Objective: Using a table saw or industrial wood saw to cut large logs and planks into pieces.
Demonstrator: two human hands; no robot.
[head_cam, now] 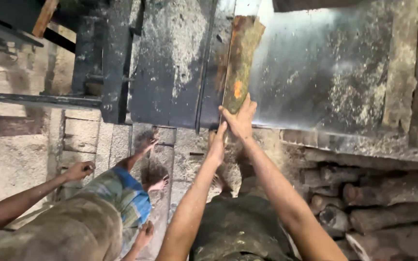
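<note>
One steel table [325,72] dusted with sawdust fills the upper right of the frame, and one co-worker [97,217] crouches at lower left. Roughly six logs [364,203] are piled at lower right. One wooden plank [240,60] lies upper centre on the table; the right hand [240,118] is clamped on its near end, and the left hand [217,145] presses flat beneath it, fingers together.

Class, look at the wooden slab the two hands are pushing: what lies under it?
The slab rests on a dusty metal table. Whatever sits directly beneath the slab is covered.
</note>
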